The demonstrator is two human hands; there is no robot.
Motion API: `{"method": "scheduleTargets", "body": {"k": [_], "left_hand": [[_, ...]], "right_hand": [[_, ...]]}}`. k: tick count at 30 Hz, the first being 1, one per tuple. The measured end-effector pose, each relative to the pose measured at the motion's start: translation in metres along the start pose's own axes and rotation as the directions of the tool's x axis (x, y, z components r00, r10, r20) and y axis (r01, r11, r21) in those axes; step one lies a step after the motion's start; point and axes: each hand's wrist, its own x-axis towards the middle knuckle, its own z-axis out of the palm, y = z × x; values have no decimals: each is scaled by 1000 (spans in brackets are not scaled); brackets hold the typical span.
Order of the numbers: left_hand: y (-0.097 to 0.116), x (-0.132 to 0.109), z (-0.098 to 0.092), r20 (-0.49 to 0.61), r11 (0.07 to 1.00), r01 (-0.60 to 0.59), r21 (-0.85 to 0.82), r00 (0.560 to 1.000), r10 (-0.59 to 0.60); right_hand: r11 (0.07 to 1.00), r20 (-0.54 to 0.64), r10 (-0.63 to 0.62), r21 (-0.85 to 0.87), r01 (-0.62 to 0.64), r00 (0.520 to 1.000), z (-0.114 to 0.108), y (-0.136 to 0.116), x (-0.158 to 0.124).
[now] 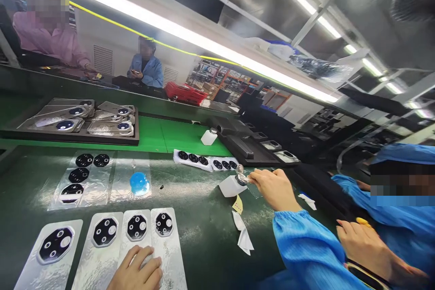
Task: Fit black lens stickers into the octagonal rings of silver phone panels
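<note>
Your left hand [136,271] lies palm down at the near edge of the table [204,244], its fingers a little spread and bent over the third panel [136,210] from the left in a row of four. The outer fingertips reach the left edge of the fourth panel [168,247]. Each silvery panel carries a black camera plate near its top; the second panel [97,258] is just left of your hand, and the first panel [50,258] is farther left.

Your right hand [277,188] reaches forward to the white bottle [230,186], fingers drawn together at its metal top [242,179]. Something white shows at the fingertips, but you cannot tell from here whether they pinch it. The bottle is just left of that hand, and ahead and to the right of your left one.

Just this side of the bottle lie a yellow slip [238,205] and a crumpled white paper [243,238]. Beyond it are two strips of black discs [192,158]. A blue round thing [139,183] rests on clear film, ahead of your left hand. A co-worker's hand [363,241] is to the right of your right sleeve.
</note>
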Motion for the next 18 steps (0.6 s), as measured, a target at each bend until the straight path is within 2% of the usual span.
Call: {"method": "scheduleTargets", "body": {"k": [4,6,8,10,13,15,18], "left_hand": [[4,0,-5,71,1000,-8,17,997,6],[5,-3,-5,109,1000,-7,21,994,4],[6,-6,-5,144,999,-15,31,989,10],[7,-7,-4,168,998,-27,60,986,17],[9,-6,-4,175,992,-29,120,984,7],[9,-4,-4,195,989,-19,144,981,-10],[10,-4,-2,235,988,-22,151,972,-15]], "right_hand": [[1000,-9,-4,-2,4,1000,-12,0,-1],[1000,-38,7,1,-7,999,-26,-12,-7],[998,-108,17,68,-9,994,-40,-42,-18],[962,-183,8,269,42,983,-52,-86,-33],[787,-229,-100,577,218,968,-57,-160,-56],[727,-235,-127,638,252,964,-55,-197,-67],[731,-254,-122,631,260,959,-52,-222,-72]]}}
